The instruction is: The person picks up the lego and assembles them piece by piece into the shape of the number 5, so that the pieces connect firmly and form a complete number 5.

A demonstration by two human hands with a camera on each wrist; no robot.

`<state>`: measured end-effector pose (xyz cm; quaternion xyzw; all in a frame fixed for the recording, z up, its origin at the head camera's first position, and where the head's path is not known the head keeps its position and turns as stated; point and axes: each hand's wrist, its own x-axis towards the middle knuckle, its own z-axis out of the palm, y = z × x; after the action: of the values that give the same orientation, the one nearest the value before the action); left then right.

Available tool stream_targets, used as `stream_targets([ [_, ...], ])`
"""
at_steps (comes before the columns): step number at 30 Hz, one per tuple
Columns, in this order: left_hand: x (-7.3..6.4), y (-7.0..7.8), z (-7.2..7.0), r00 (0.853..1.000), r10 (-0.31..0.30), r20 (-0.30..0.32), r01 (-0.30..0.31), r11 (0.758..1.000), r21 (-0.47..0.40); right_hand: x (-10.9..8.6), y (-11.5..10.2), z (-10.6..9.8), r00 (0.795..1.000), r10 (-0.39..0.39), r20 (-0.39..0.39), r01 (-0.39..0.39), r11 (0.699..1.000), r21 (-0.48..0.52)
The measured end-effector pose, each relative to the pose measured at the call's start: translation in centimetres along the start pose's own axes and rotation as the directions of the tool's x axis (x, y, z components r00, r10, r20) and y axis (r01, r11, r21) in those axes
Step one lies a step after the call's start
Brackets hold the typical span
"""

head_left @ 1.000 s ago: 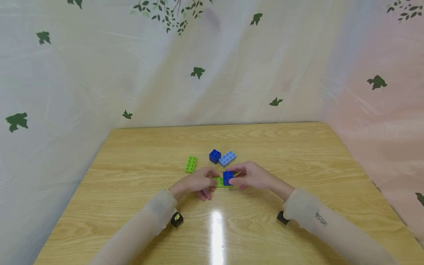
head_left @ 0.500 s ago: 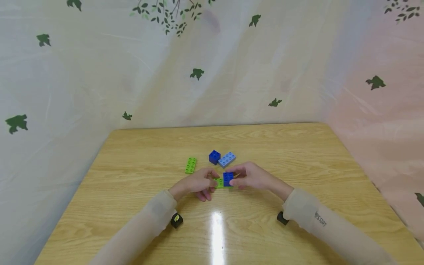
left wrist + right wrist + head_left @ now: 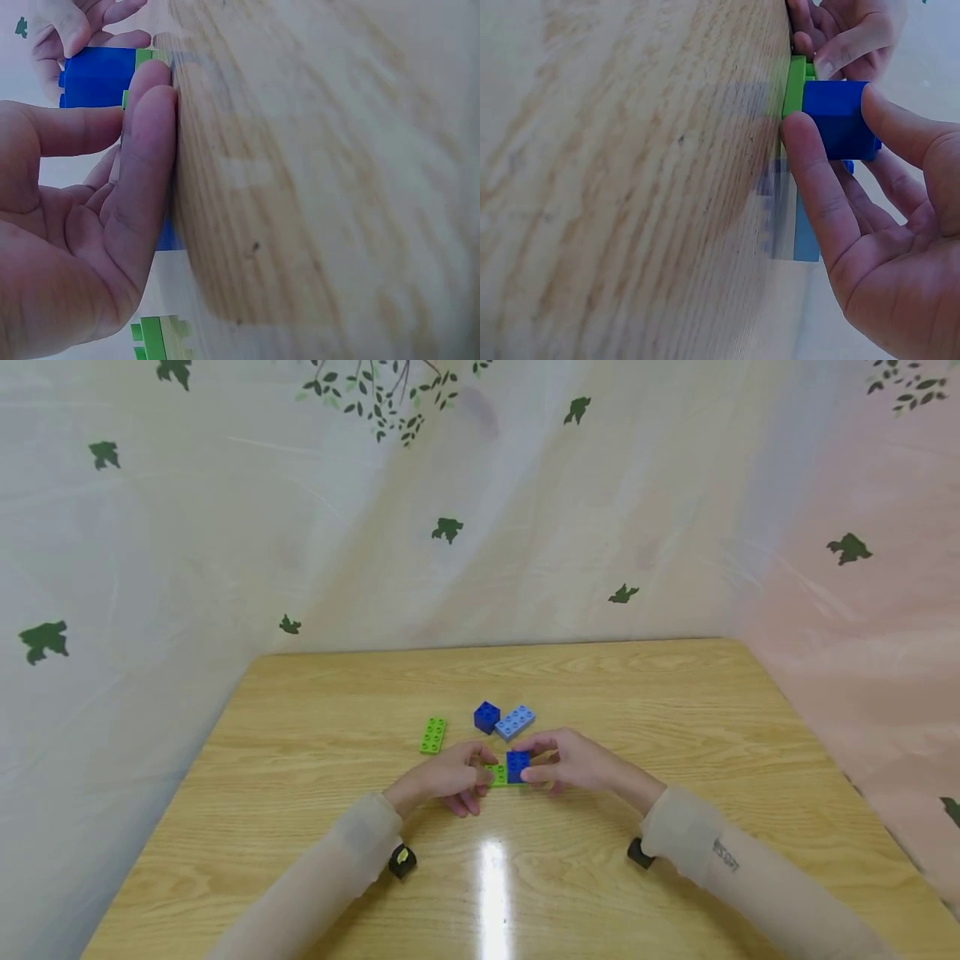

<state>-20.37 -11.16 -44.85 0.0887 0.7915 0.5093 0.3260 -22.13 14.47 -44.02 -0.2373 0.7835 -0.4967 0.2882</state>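
Observation:
Near the middle of the table, my left hand (image 3: pixel 453 771) pinches the left end of a flat lime-green building brick (image 3: pixel 499 774). A taller dark blue building brick (image 3: pixel 517 766) sits upright on the right part of this green brick, studs up. My right hand (image 3: pixel 576 761) grips the blue brick, with the thumb on its near side. In the right wrist view, the blue brick (image 3: pixel 841 120) lies flush against the green brick (image 3: pixel 795 86), and one fingertip reaches down to the green edge. The left wrist view shows the left fingers (image 3: pixel 146 150) along the tabletop, hiding much of the green brick.
Behind the hands stand a second dark blue brick (image 3: pixel 487 717) and, touching or close beside it, a light blue brick (image 3: pixel 515 723). Another flat green brick (image 3: pixel 432 736) lies behind the left hand. A patterned cloth (image 3: pixel 480 568) hangs behind the wooden table (image 3: pixel 337 693).

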Motion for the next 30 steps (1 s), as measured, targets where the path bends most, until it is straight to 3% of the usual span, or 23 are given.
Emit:
stream_targets([
  [11, -0.2, -0.1, -0.3, 1.000, -0.005, -0.001, 0.005, 1.000, 0.021, 0.3, -0.3, -0.9, 0.998, -0.032, 0.059, 0.033, 0.999, -0.020],
  [15, -0.1, -0.1, -0.2, 1.000, 0.012, -0.003, -0.012, 1.000, 0.021, 0.7, -0.6, -2.3, 0.996, -0.086, -0.023, 0.084, 0.993, -0.088],
  [21, 0.1, 0.1, 0.1, 0.999, 0.029, 0.021, -0.030, 0.999, 0.033, 1.6, -0.3, -4.3, 0.982, -0.090, -0.165, 0.071, 0.991, -0.114],
  [24, -0.1, 0.1, 0.1, 0.999, 0.028, 0.017, -0.029, 0.999, 0.039, 2.2, 0.0, -4.7, 0.982, -0.078, -0.173, 0.059, 0.992, -0.113],
  [30, -0.3, 0.0, -0.3, 0.999, 0.034, 0.020, -0.034, 0.999, 0.021, 3.5, 0.9, -4.6, 0.990, -0.082, -0.114, 0.065, 0.987, -0.146],
])
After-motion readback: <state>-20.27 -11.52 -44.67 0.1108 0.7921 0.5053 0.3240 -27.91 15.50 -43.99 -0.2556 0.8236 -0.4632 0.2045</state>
